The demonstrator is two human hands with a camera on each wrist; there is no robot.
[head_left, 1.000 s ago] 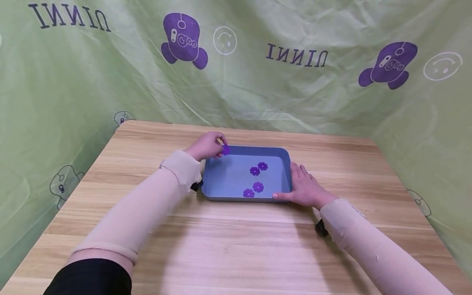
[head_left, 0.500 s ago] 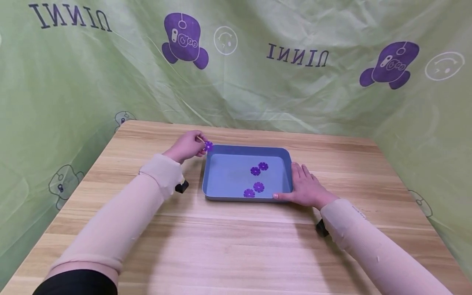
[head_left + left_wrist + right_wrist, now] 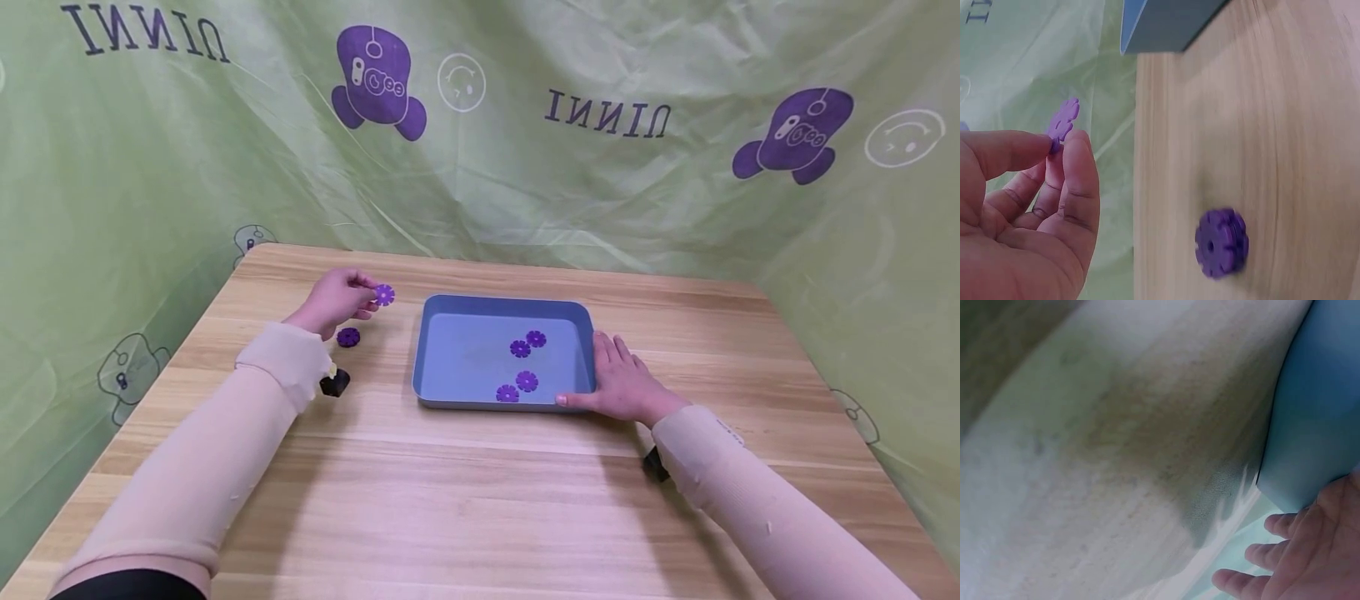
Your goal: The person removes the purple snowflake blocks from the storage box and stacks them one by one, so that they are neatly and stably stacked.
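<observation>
In the head view, my left hand (image 3: 335, 300) pinches a purple flower-shaped disc (image 3: 384, 294) between thumb and forefinger, to the left of the blue tray (image 3: 465, 354). The left wrist view has this notched disc (image 3: 1065, 119) tilted up above the fingertips. Below that hand, a small stack of purple discs (image 3: 1221, 242) lies flat on the wooden table. My right hand (image 3: 618, 383) rests against the tray's near right corner, thumb at the front rim and straight fingers along the right side. Inside the tray lie several purple discs (image 3: 521, 349), paired toward the right.
The wooden table (image 3: 480, 492) reaches back to a green printed curtain (image 3: 480, 192), which also hangs along both sides. A black wrist device (image 3: 335, 382) sits under the left sleeve, and another black device (image 3: 655, 465) under the right.
My left hand has carried the disc out over the tray's left rim and further left. The stack of discs has come into view beneath it. My right hand has stayed at the tray.
</observation>
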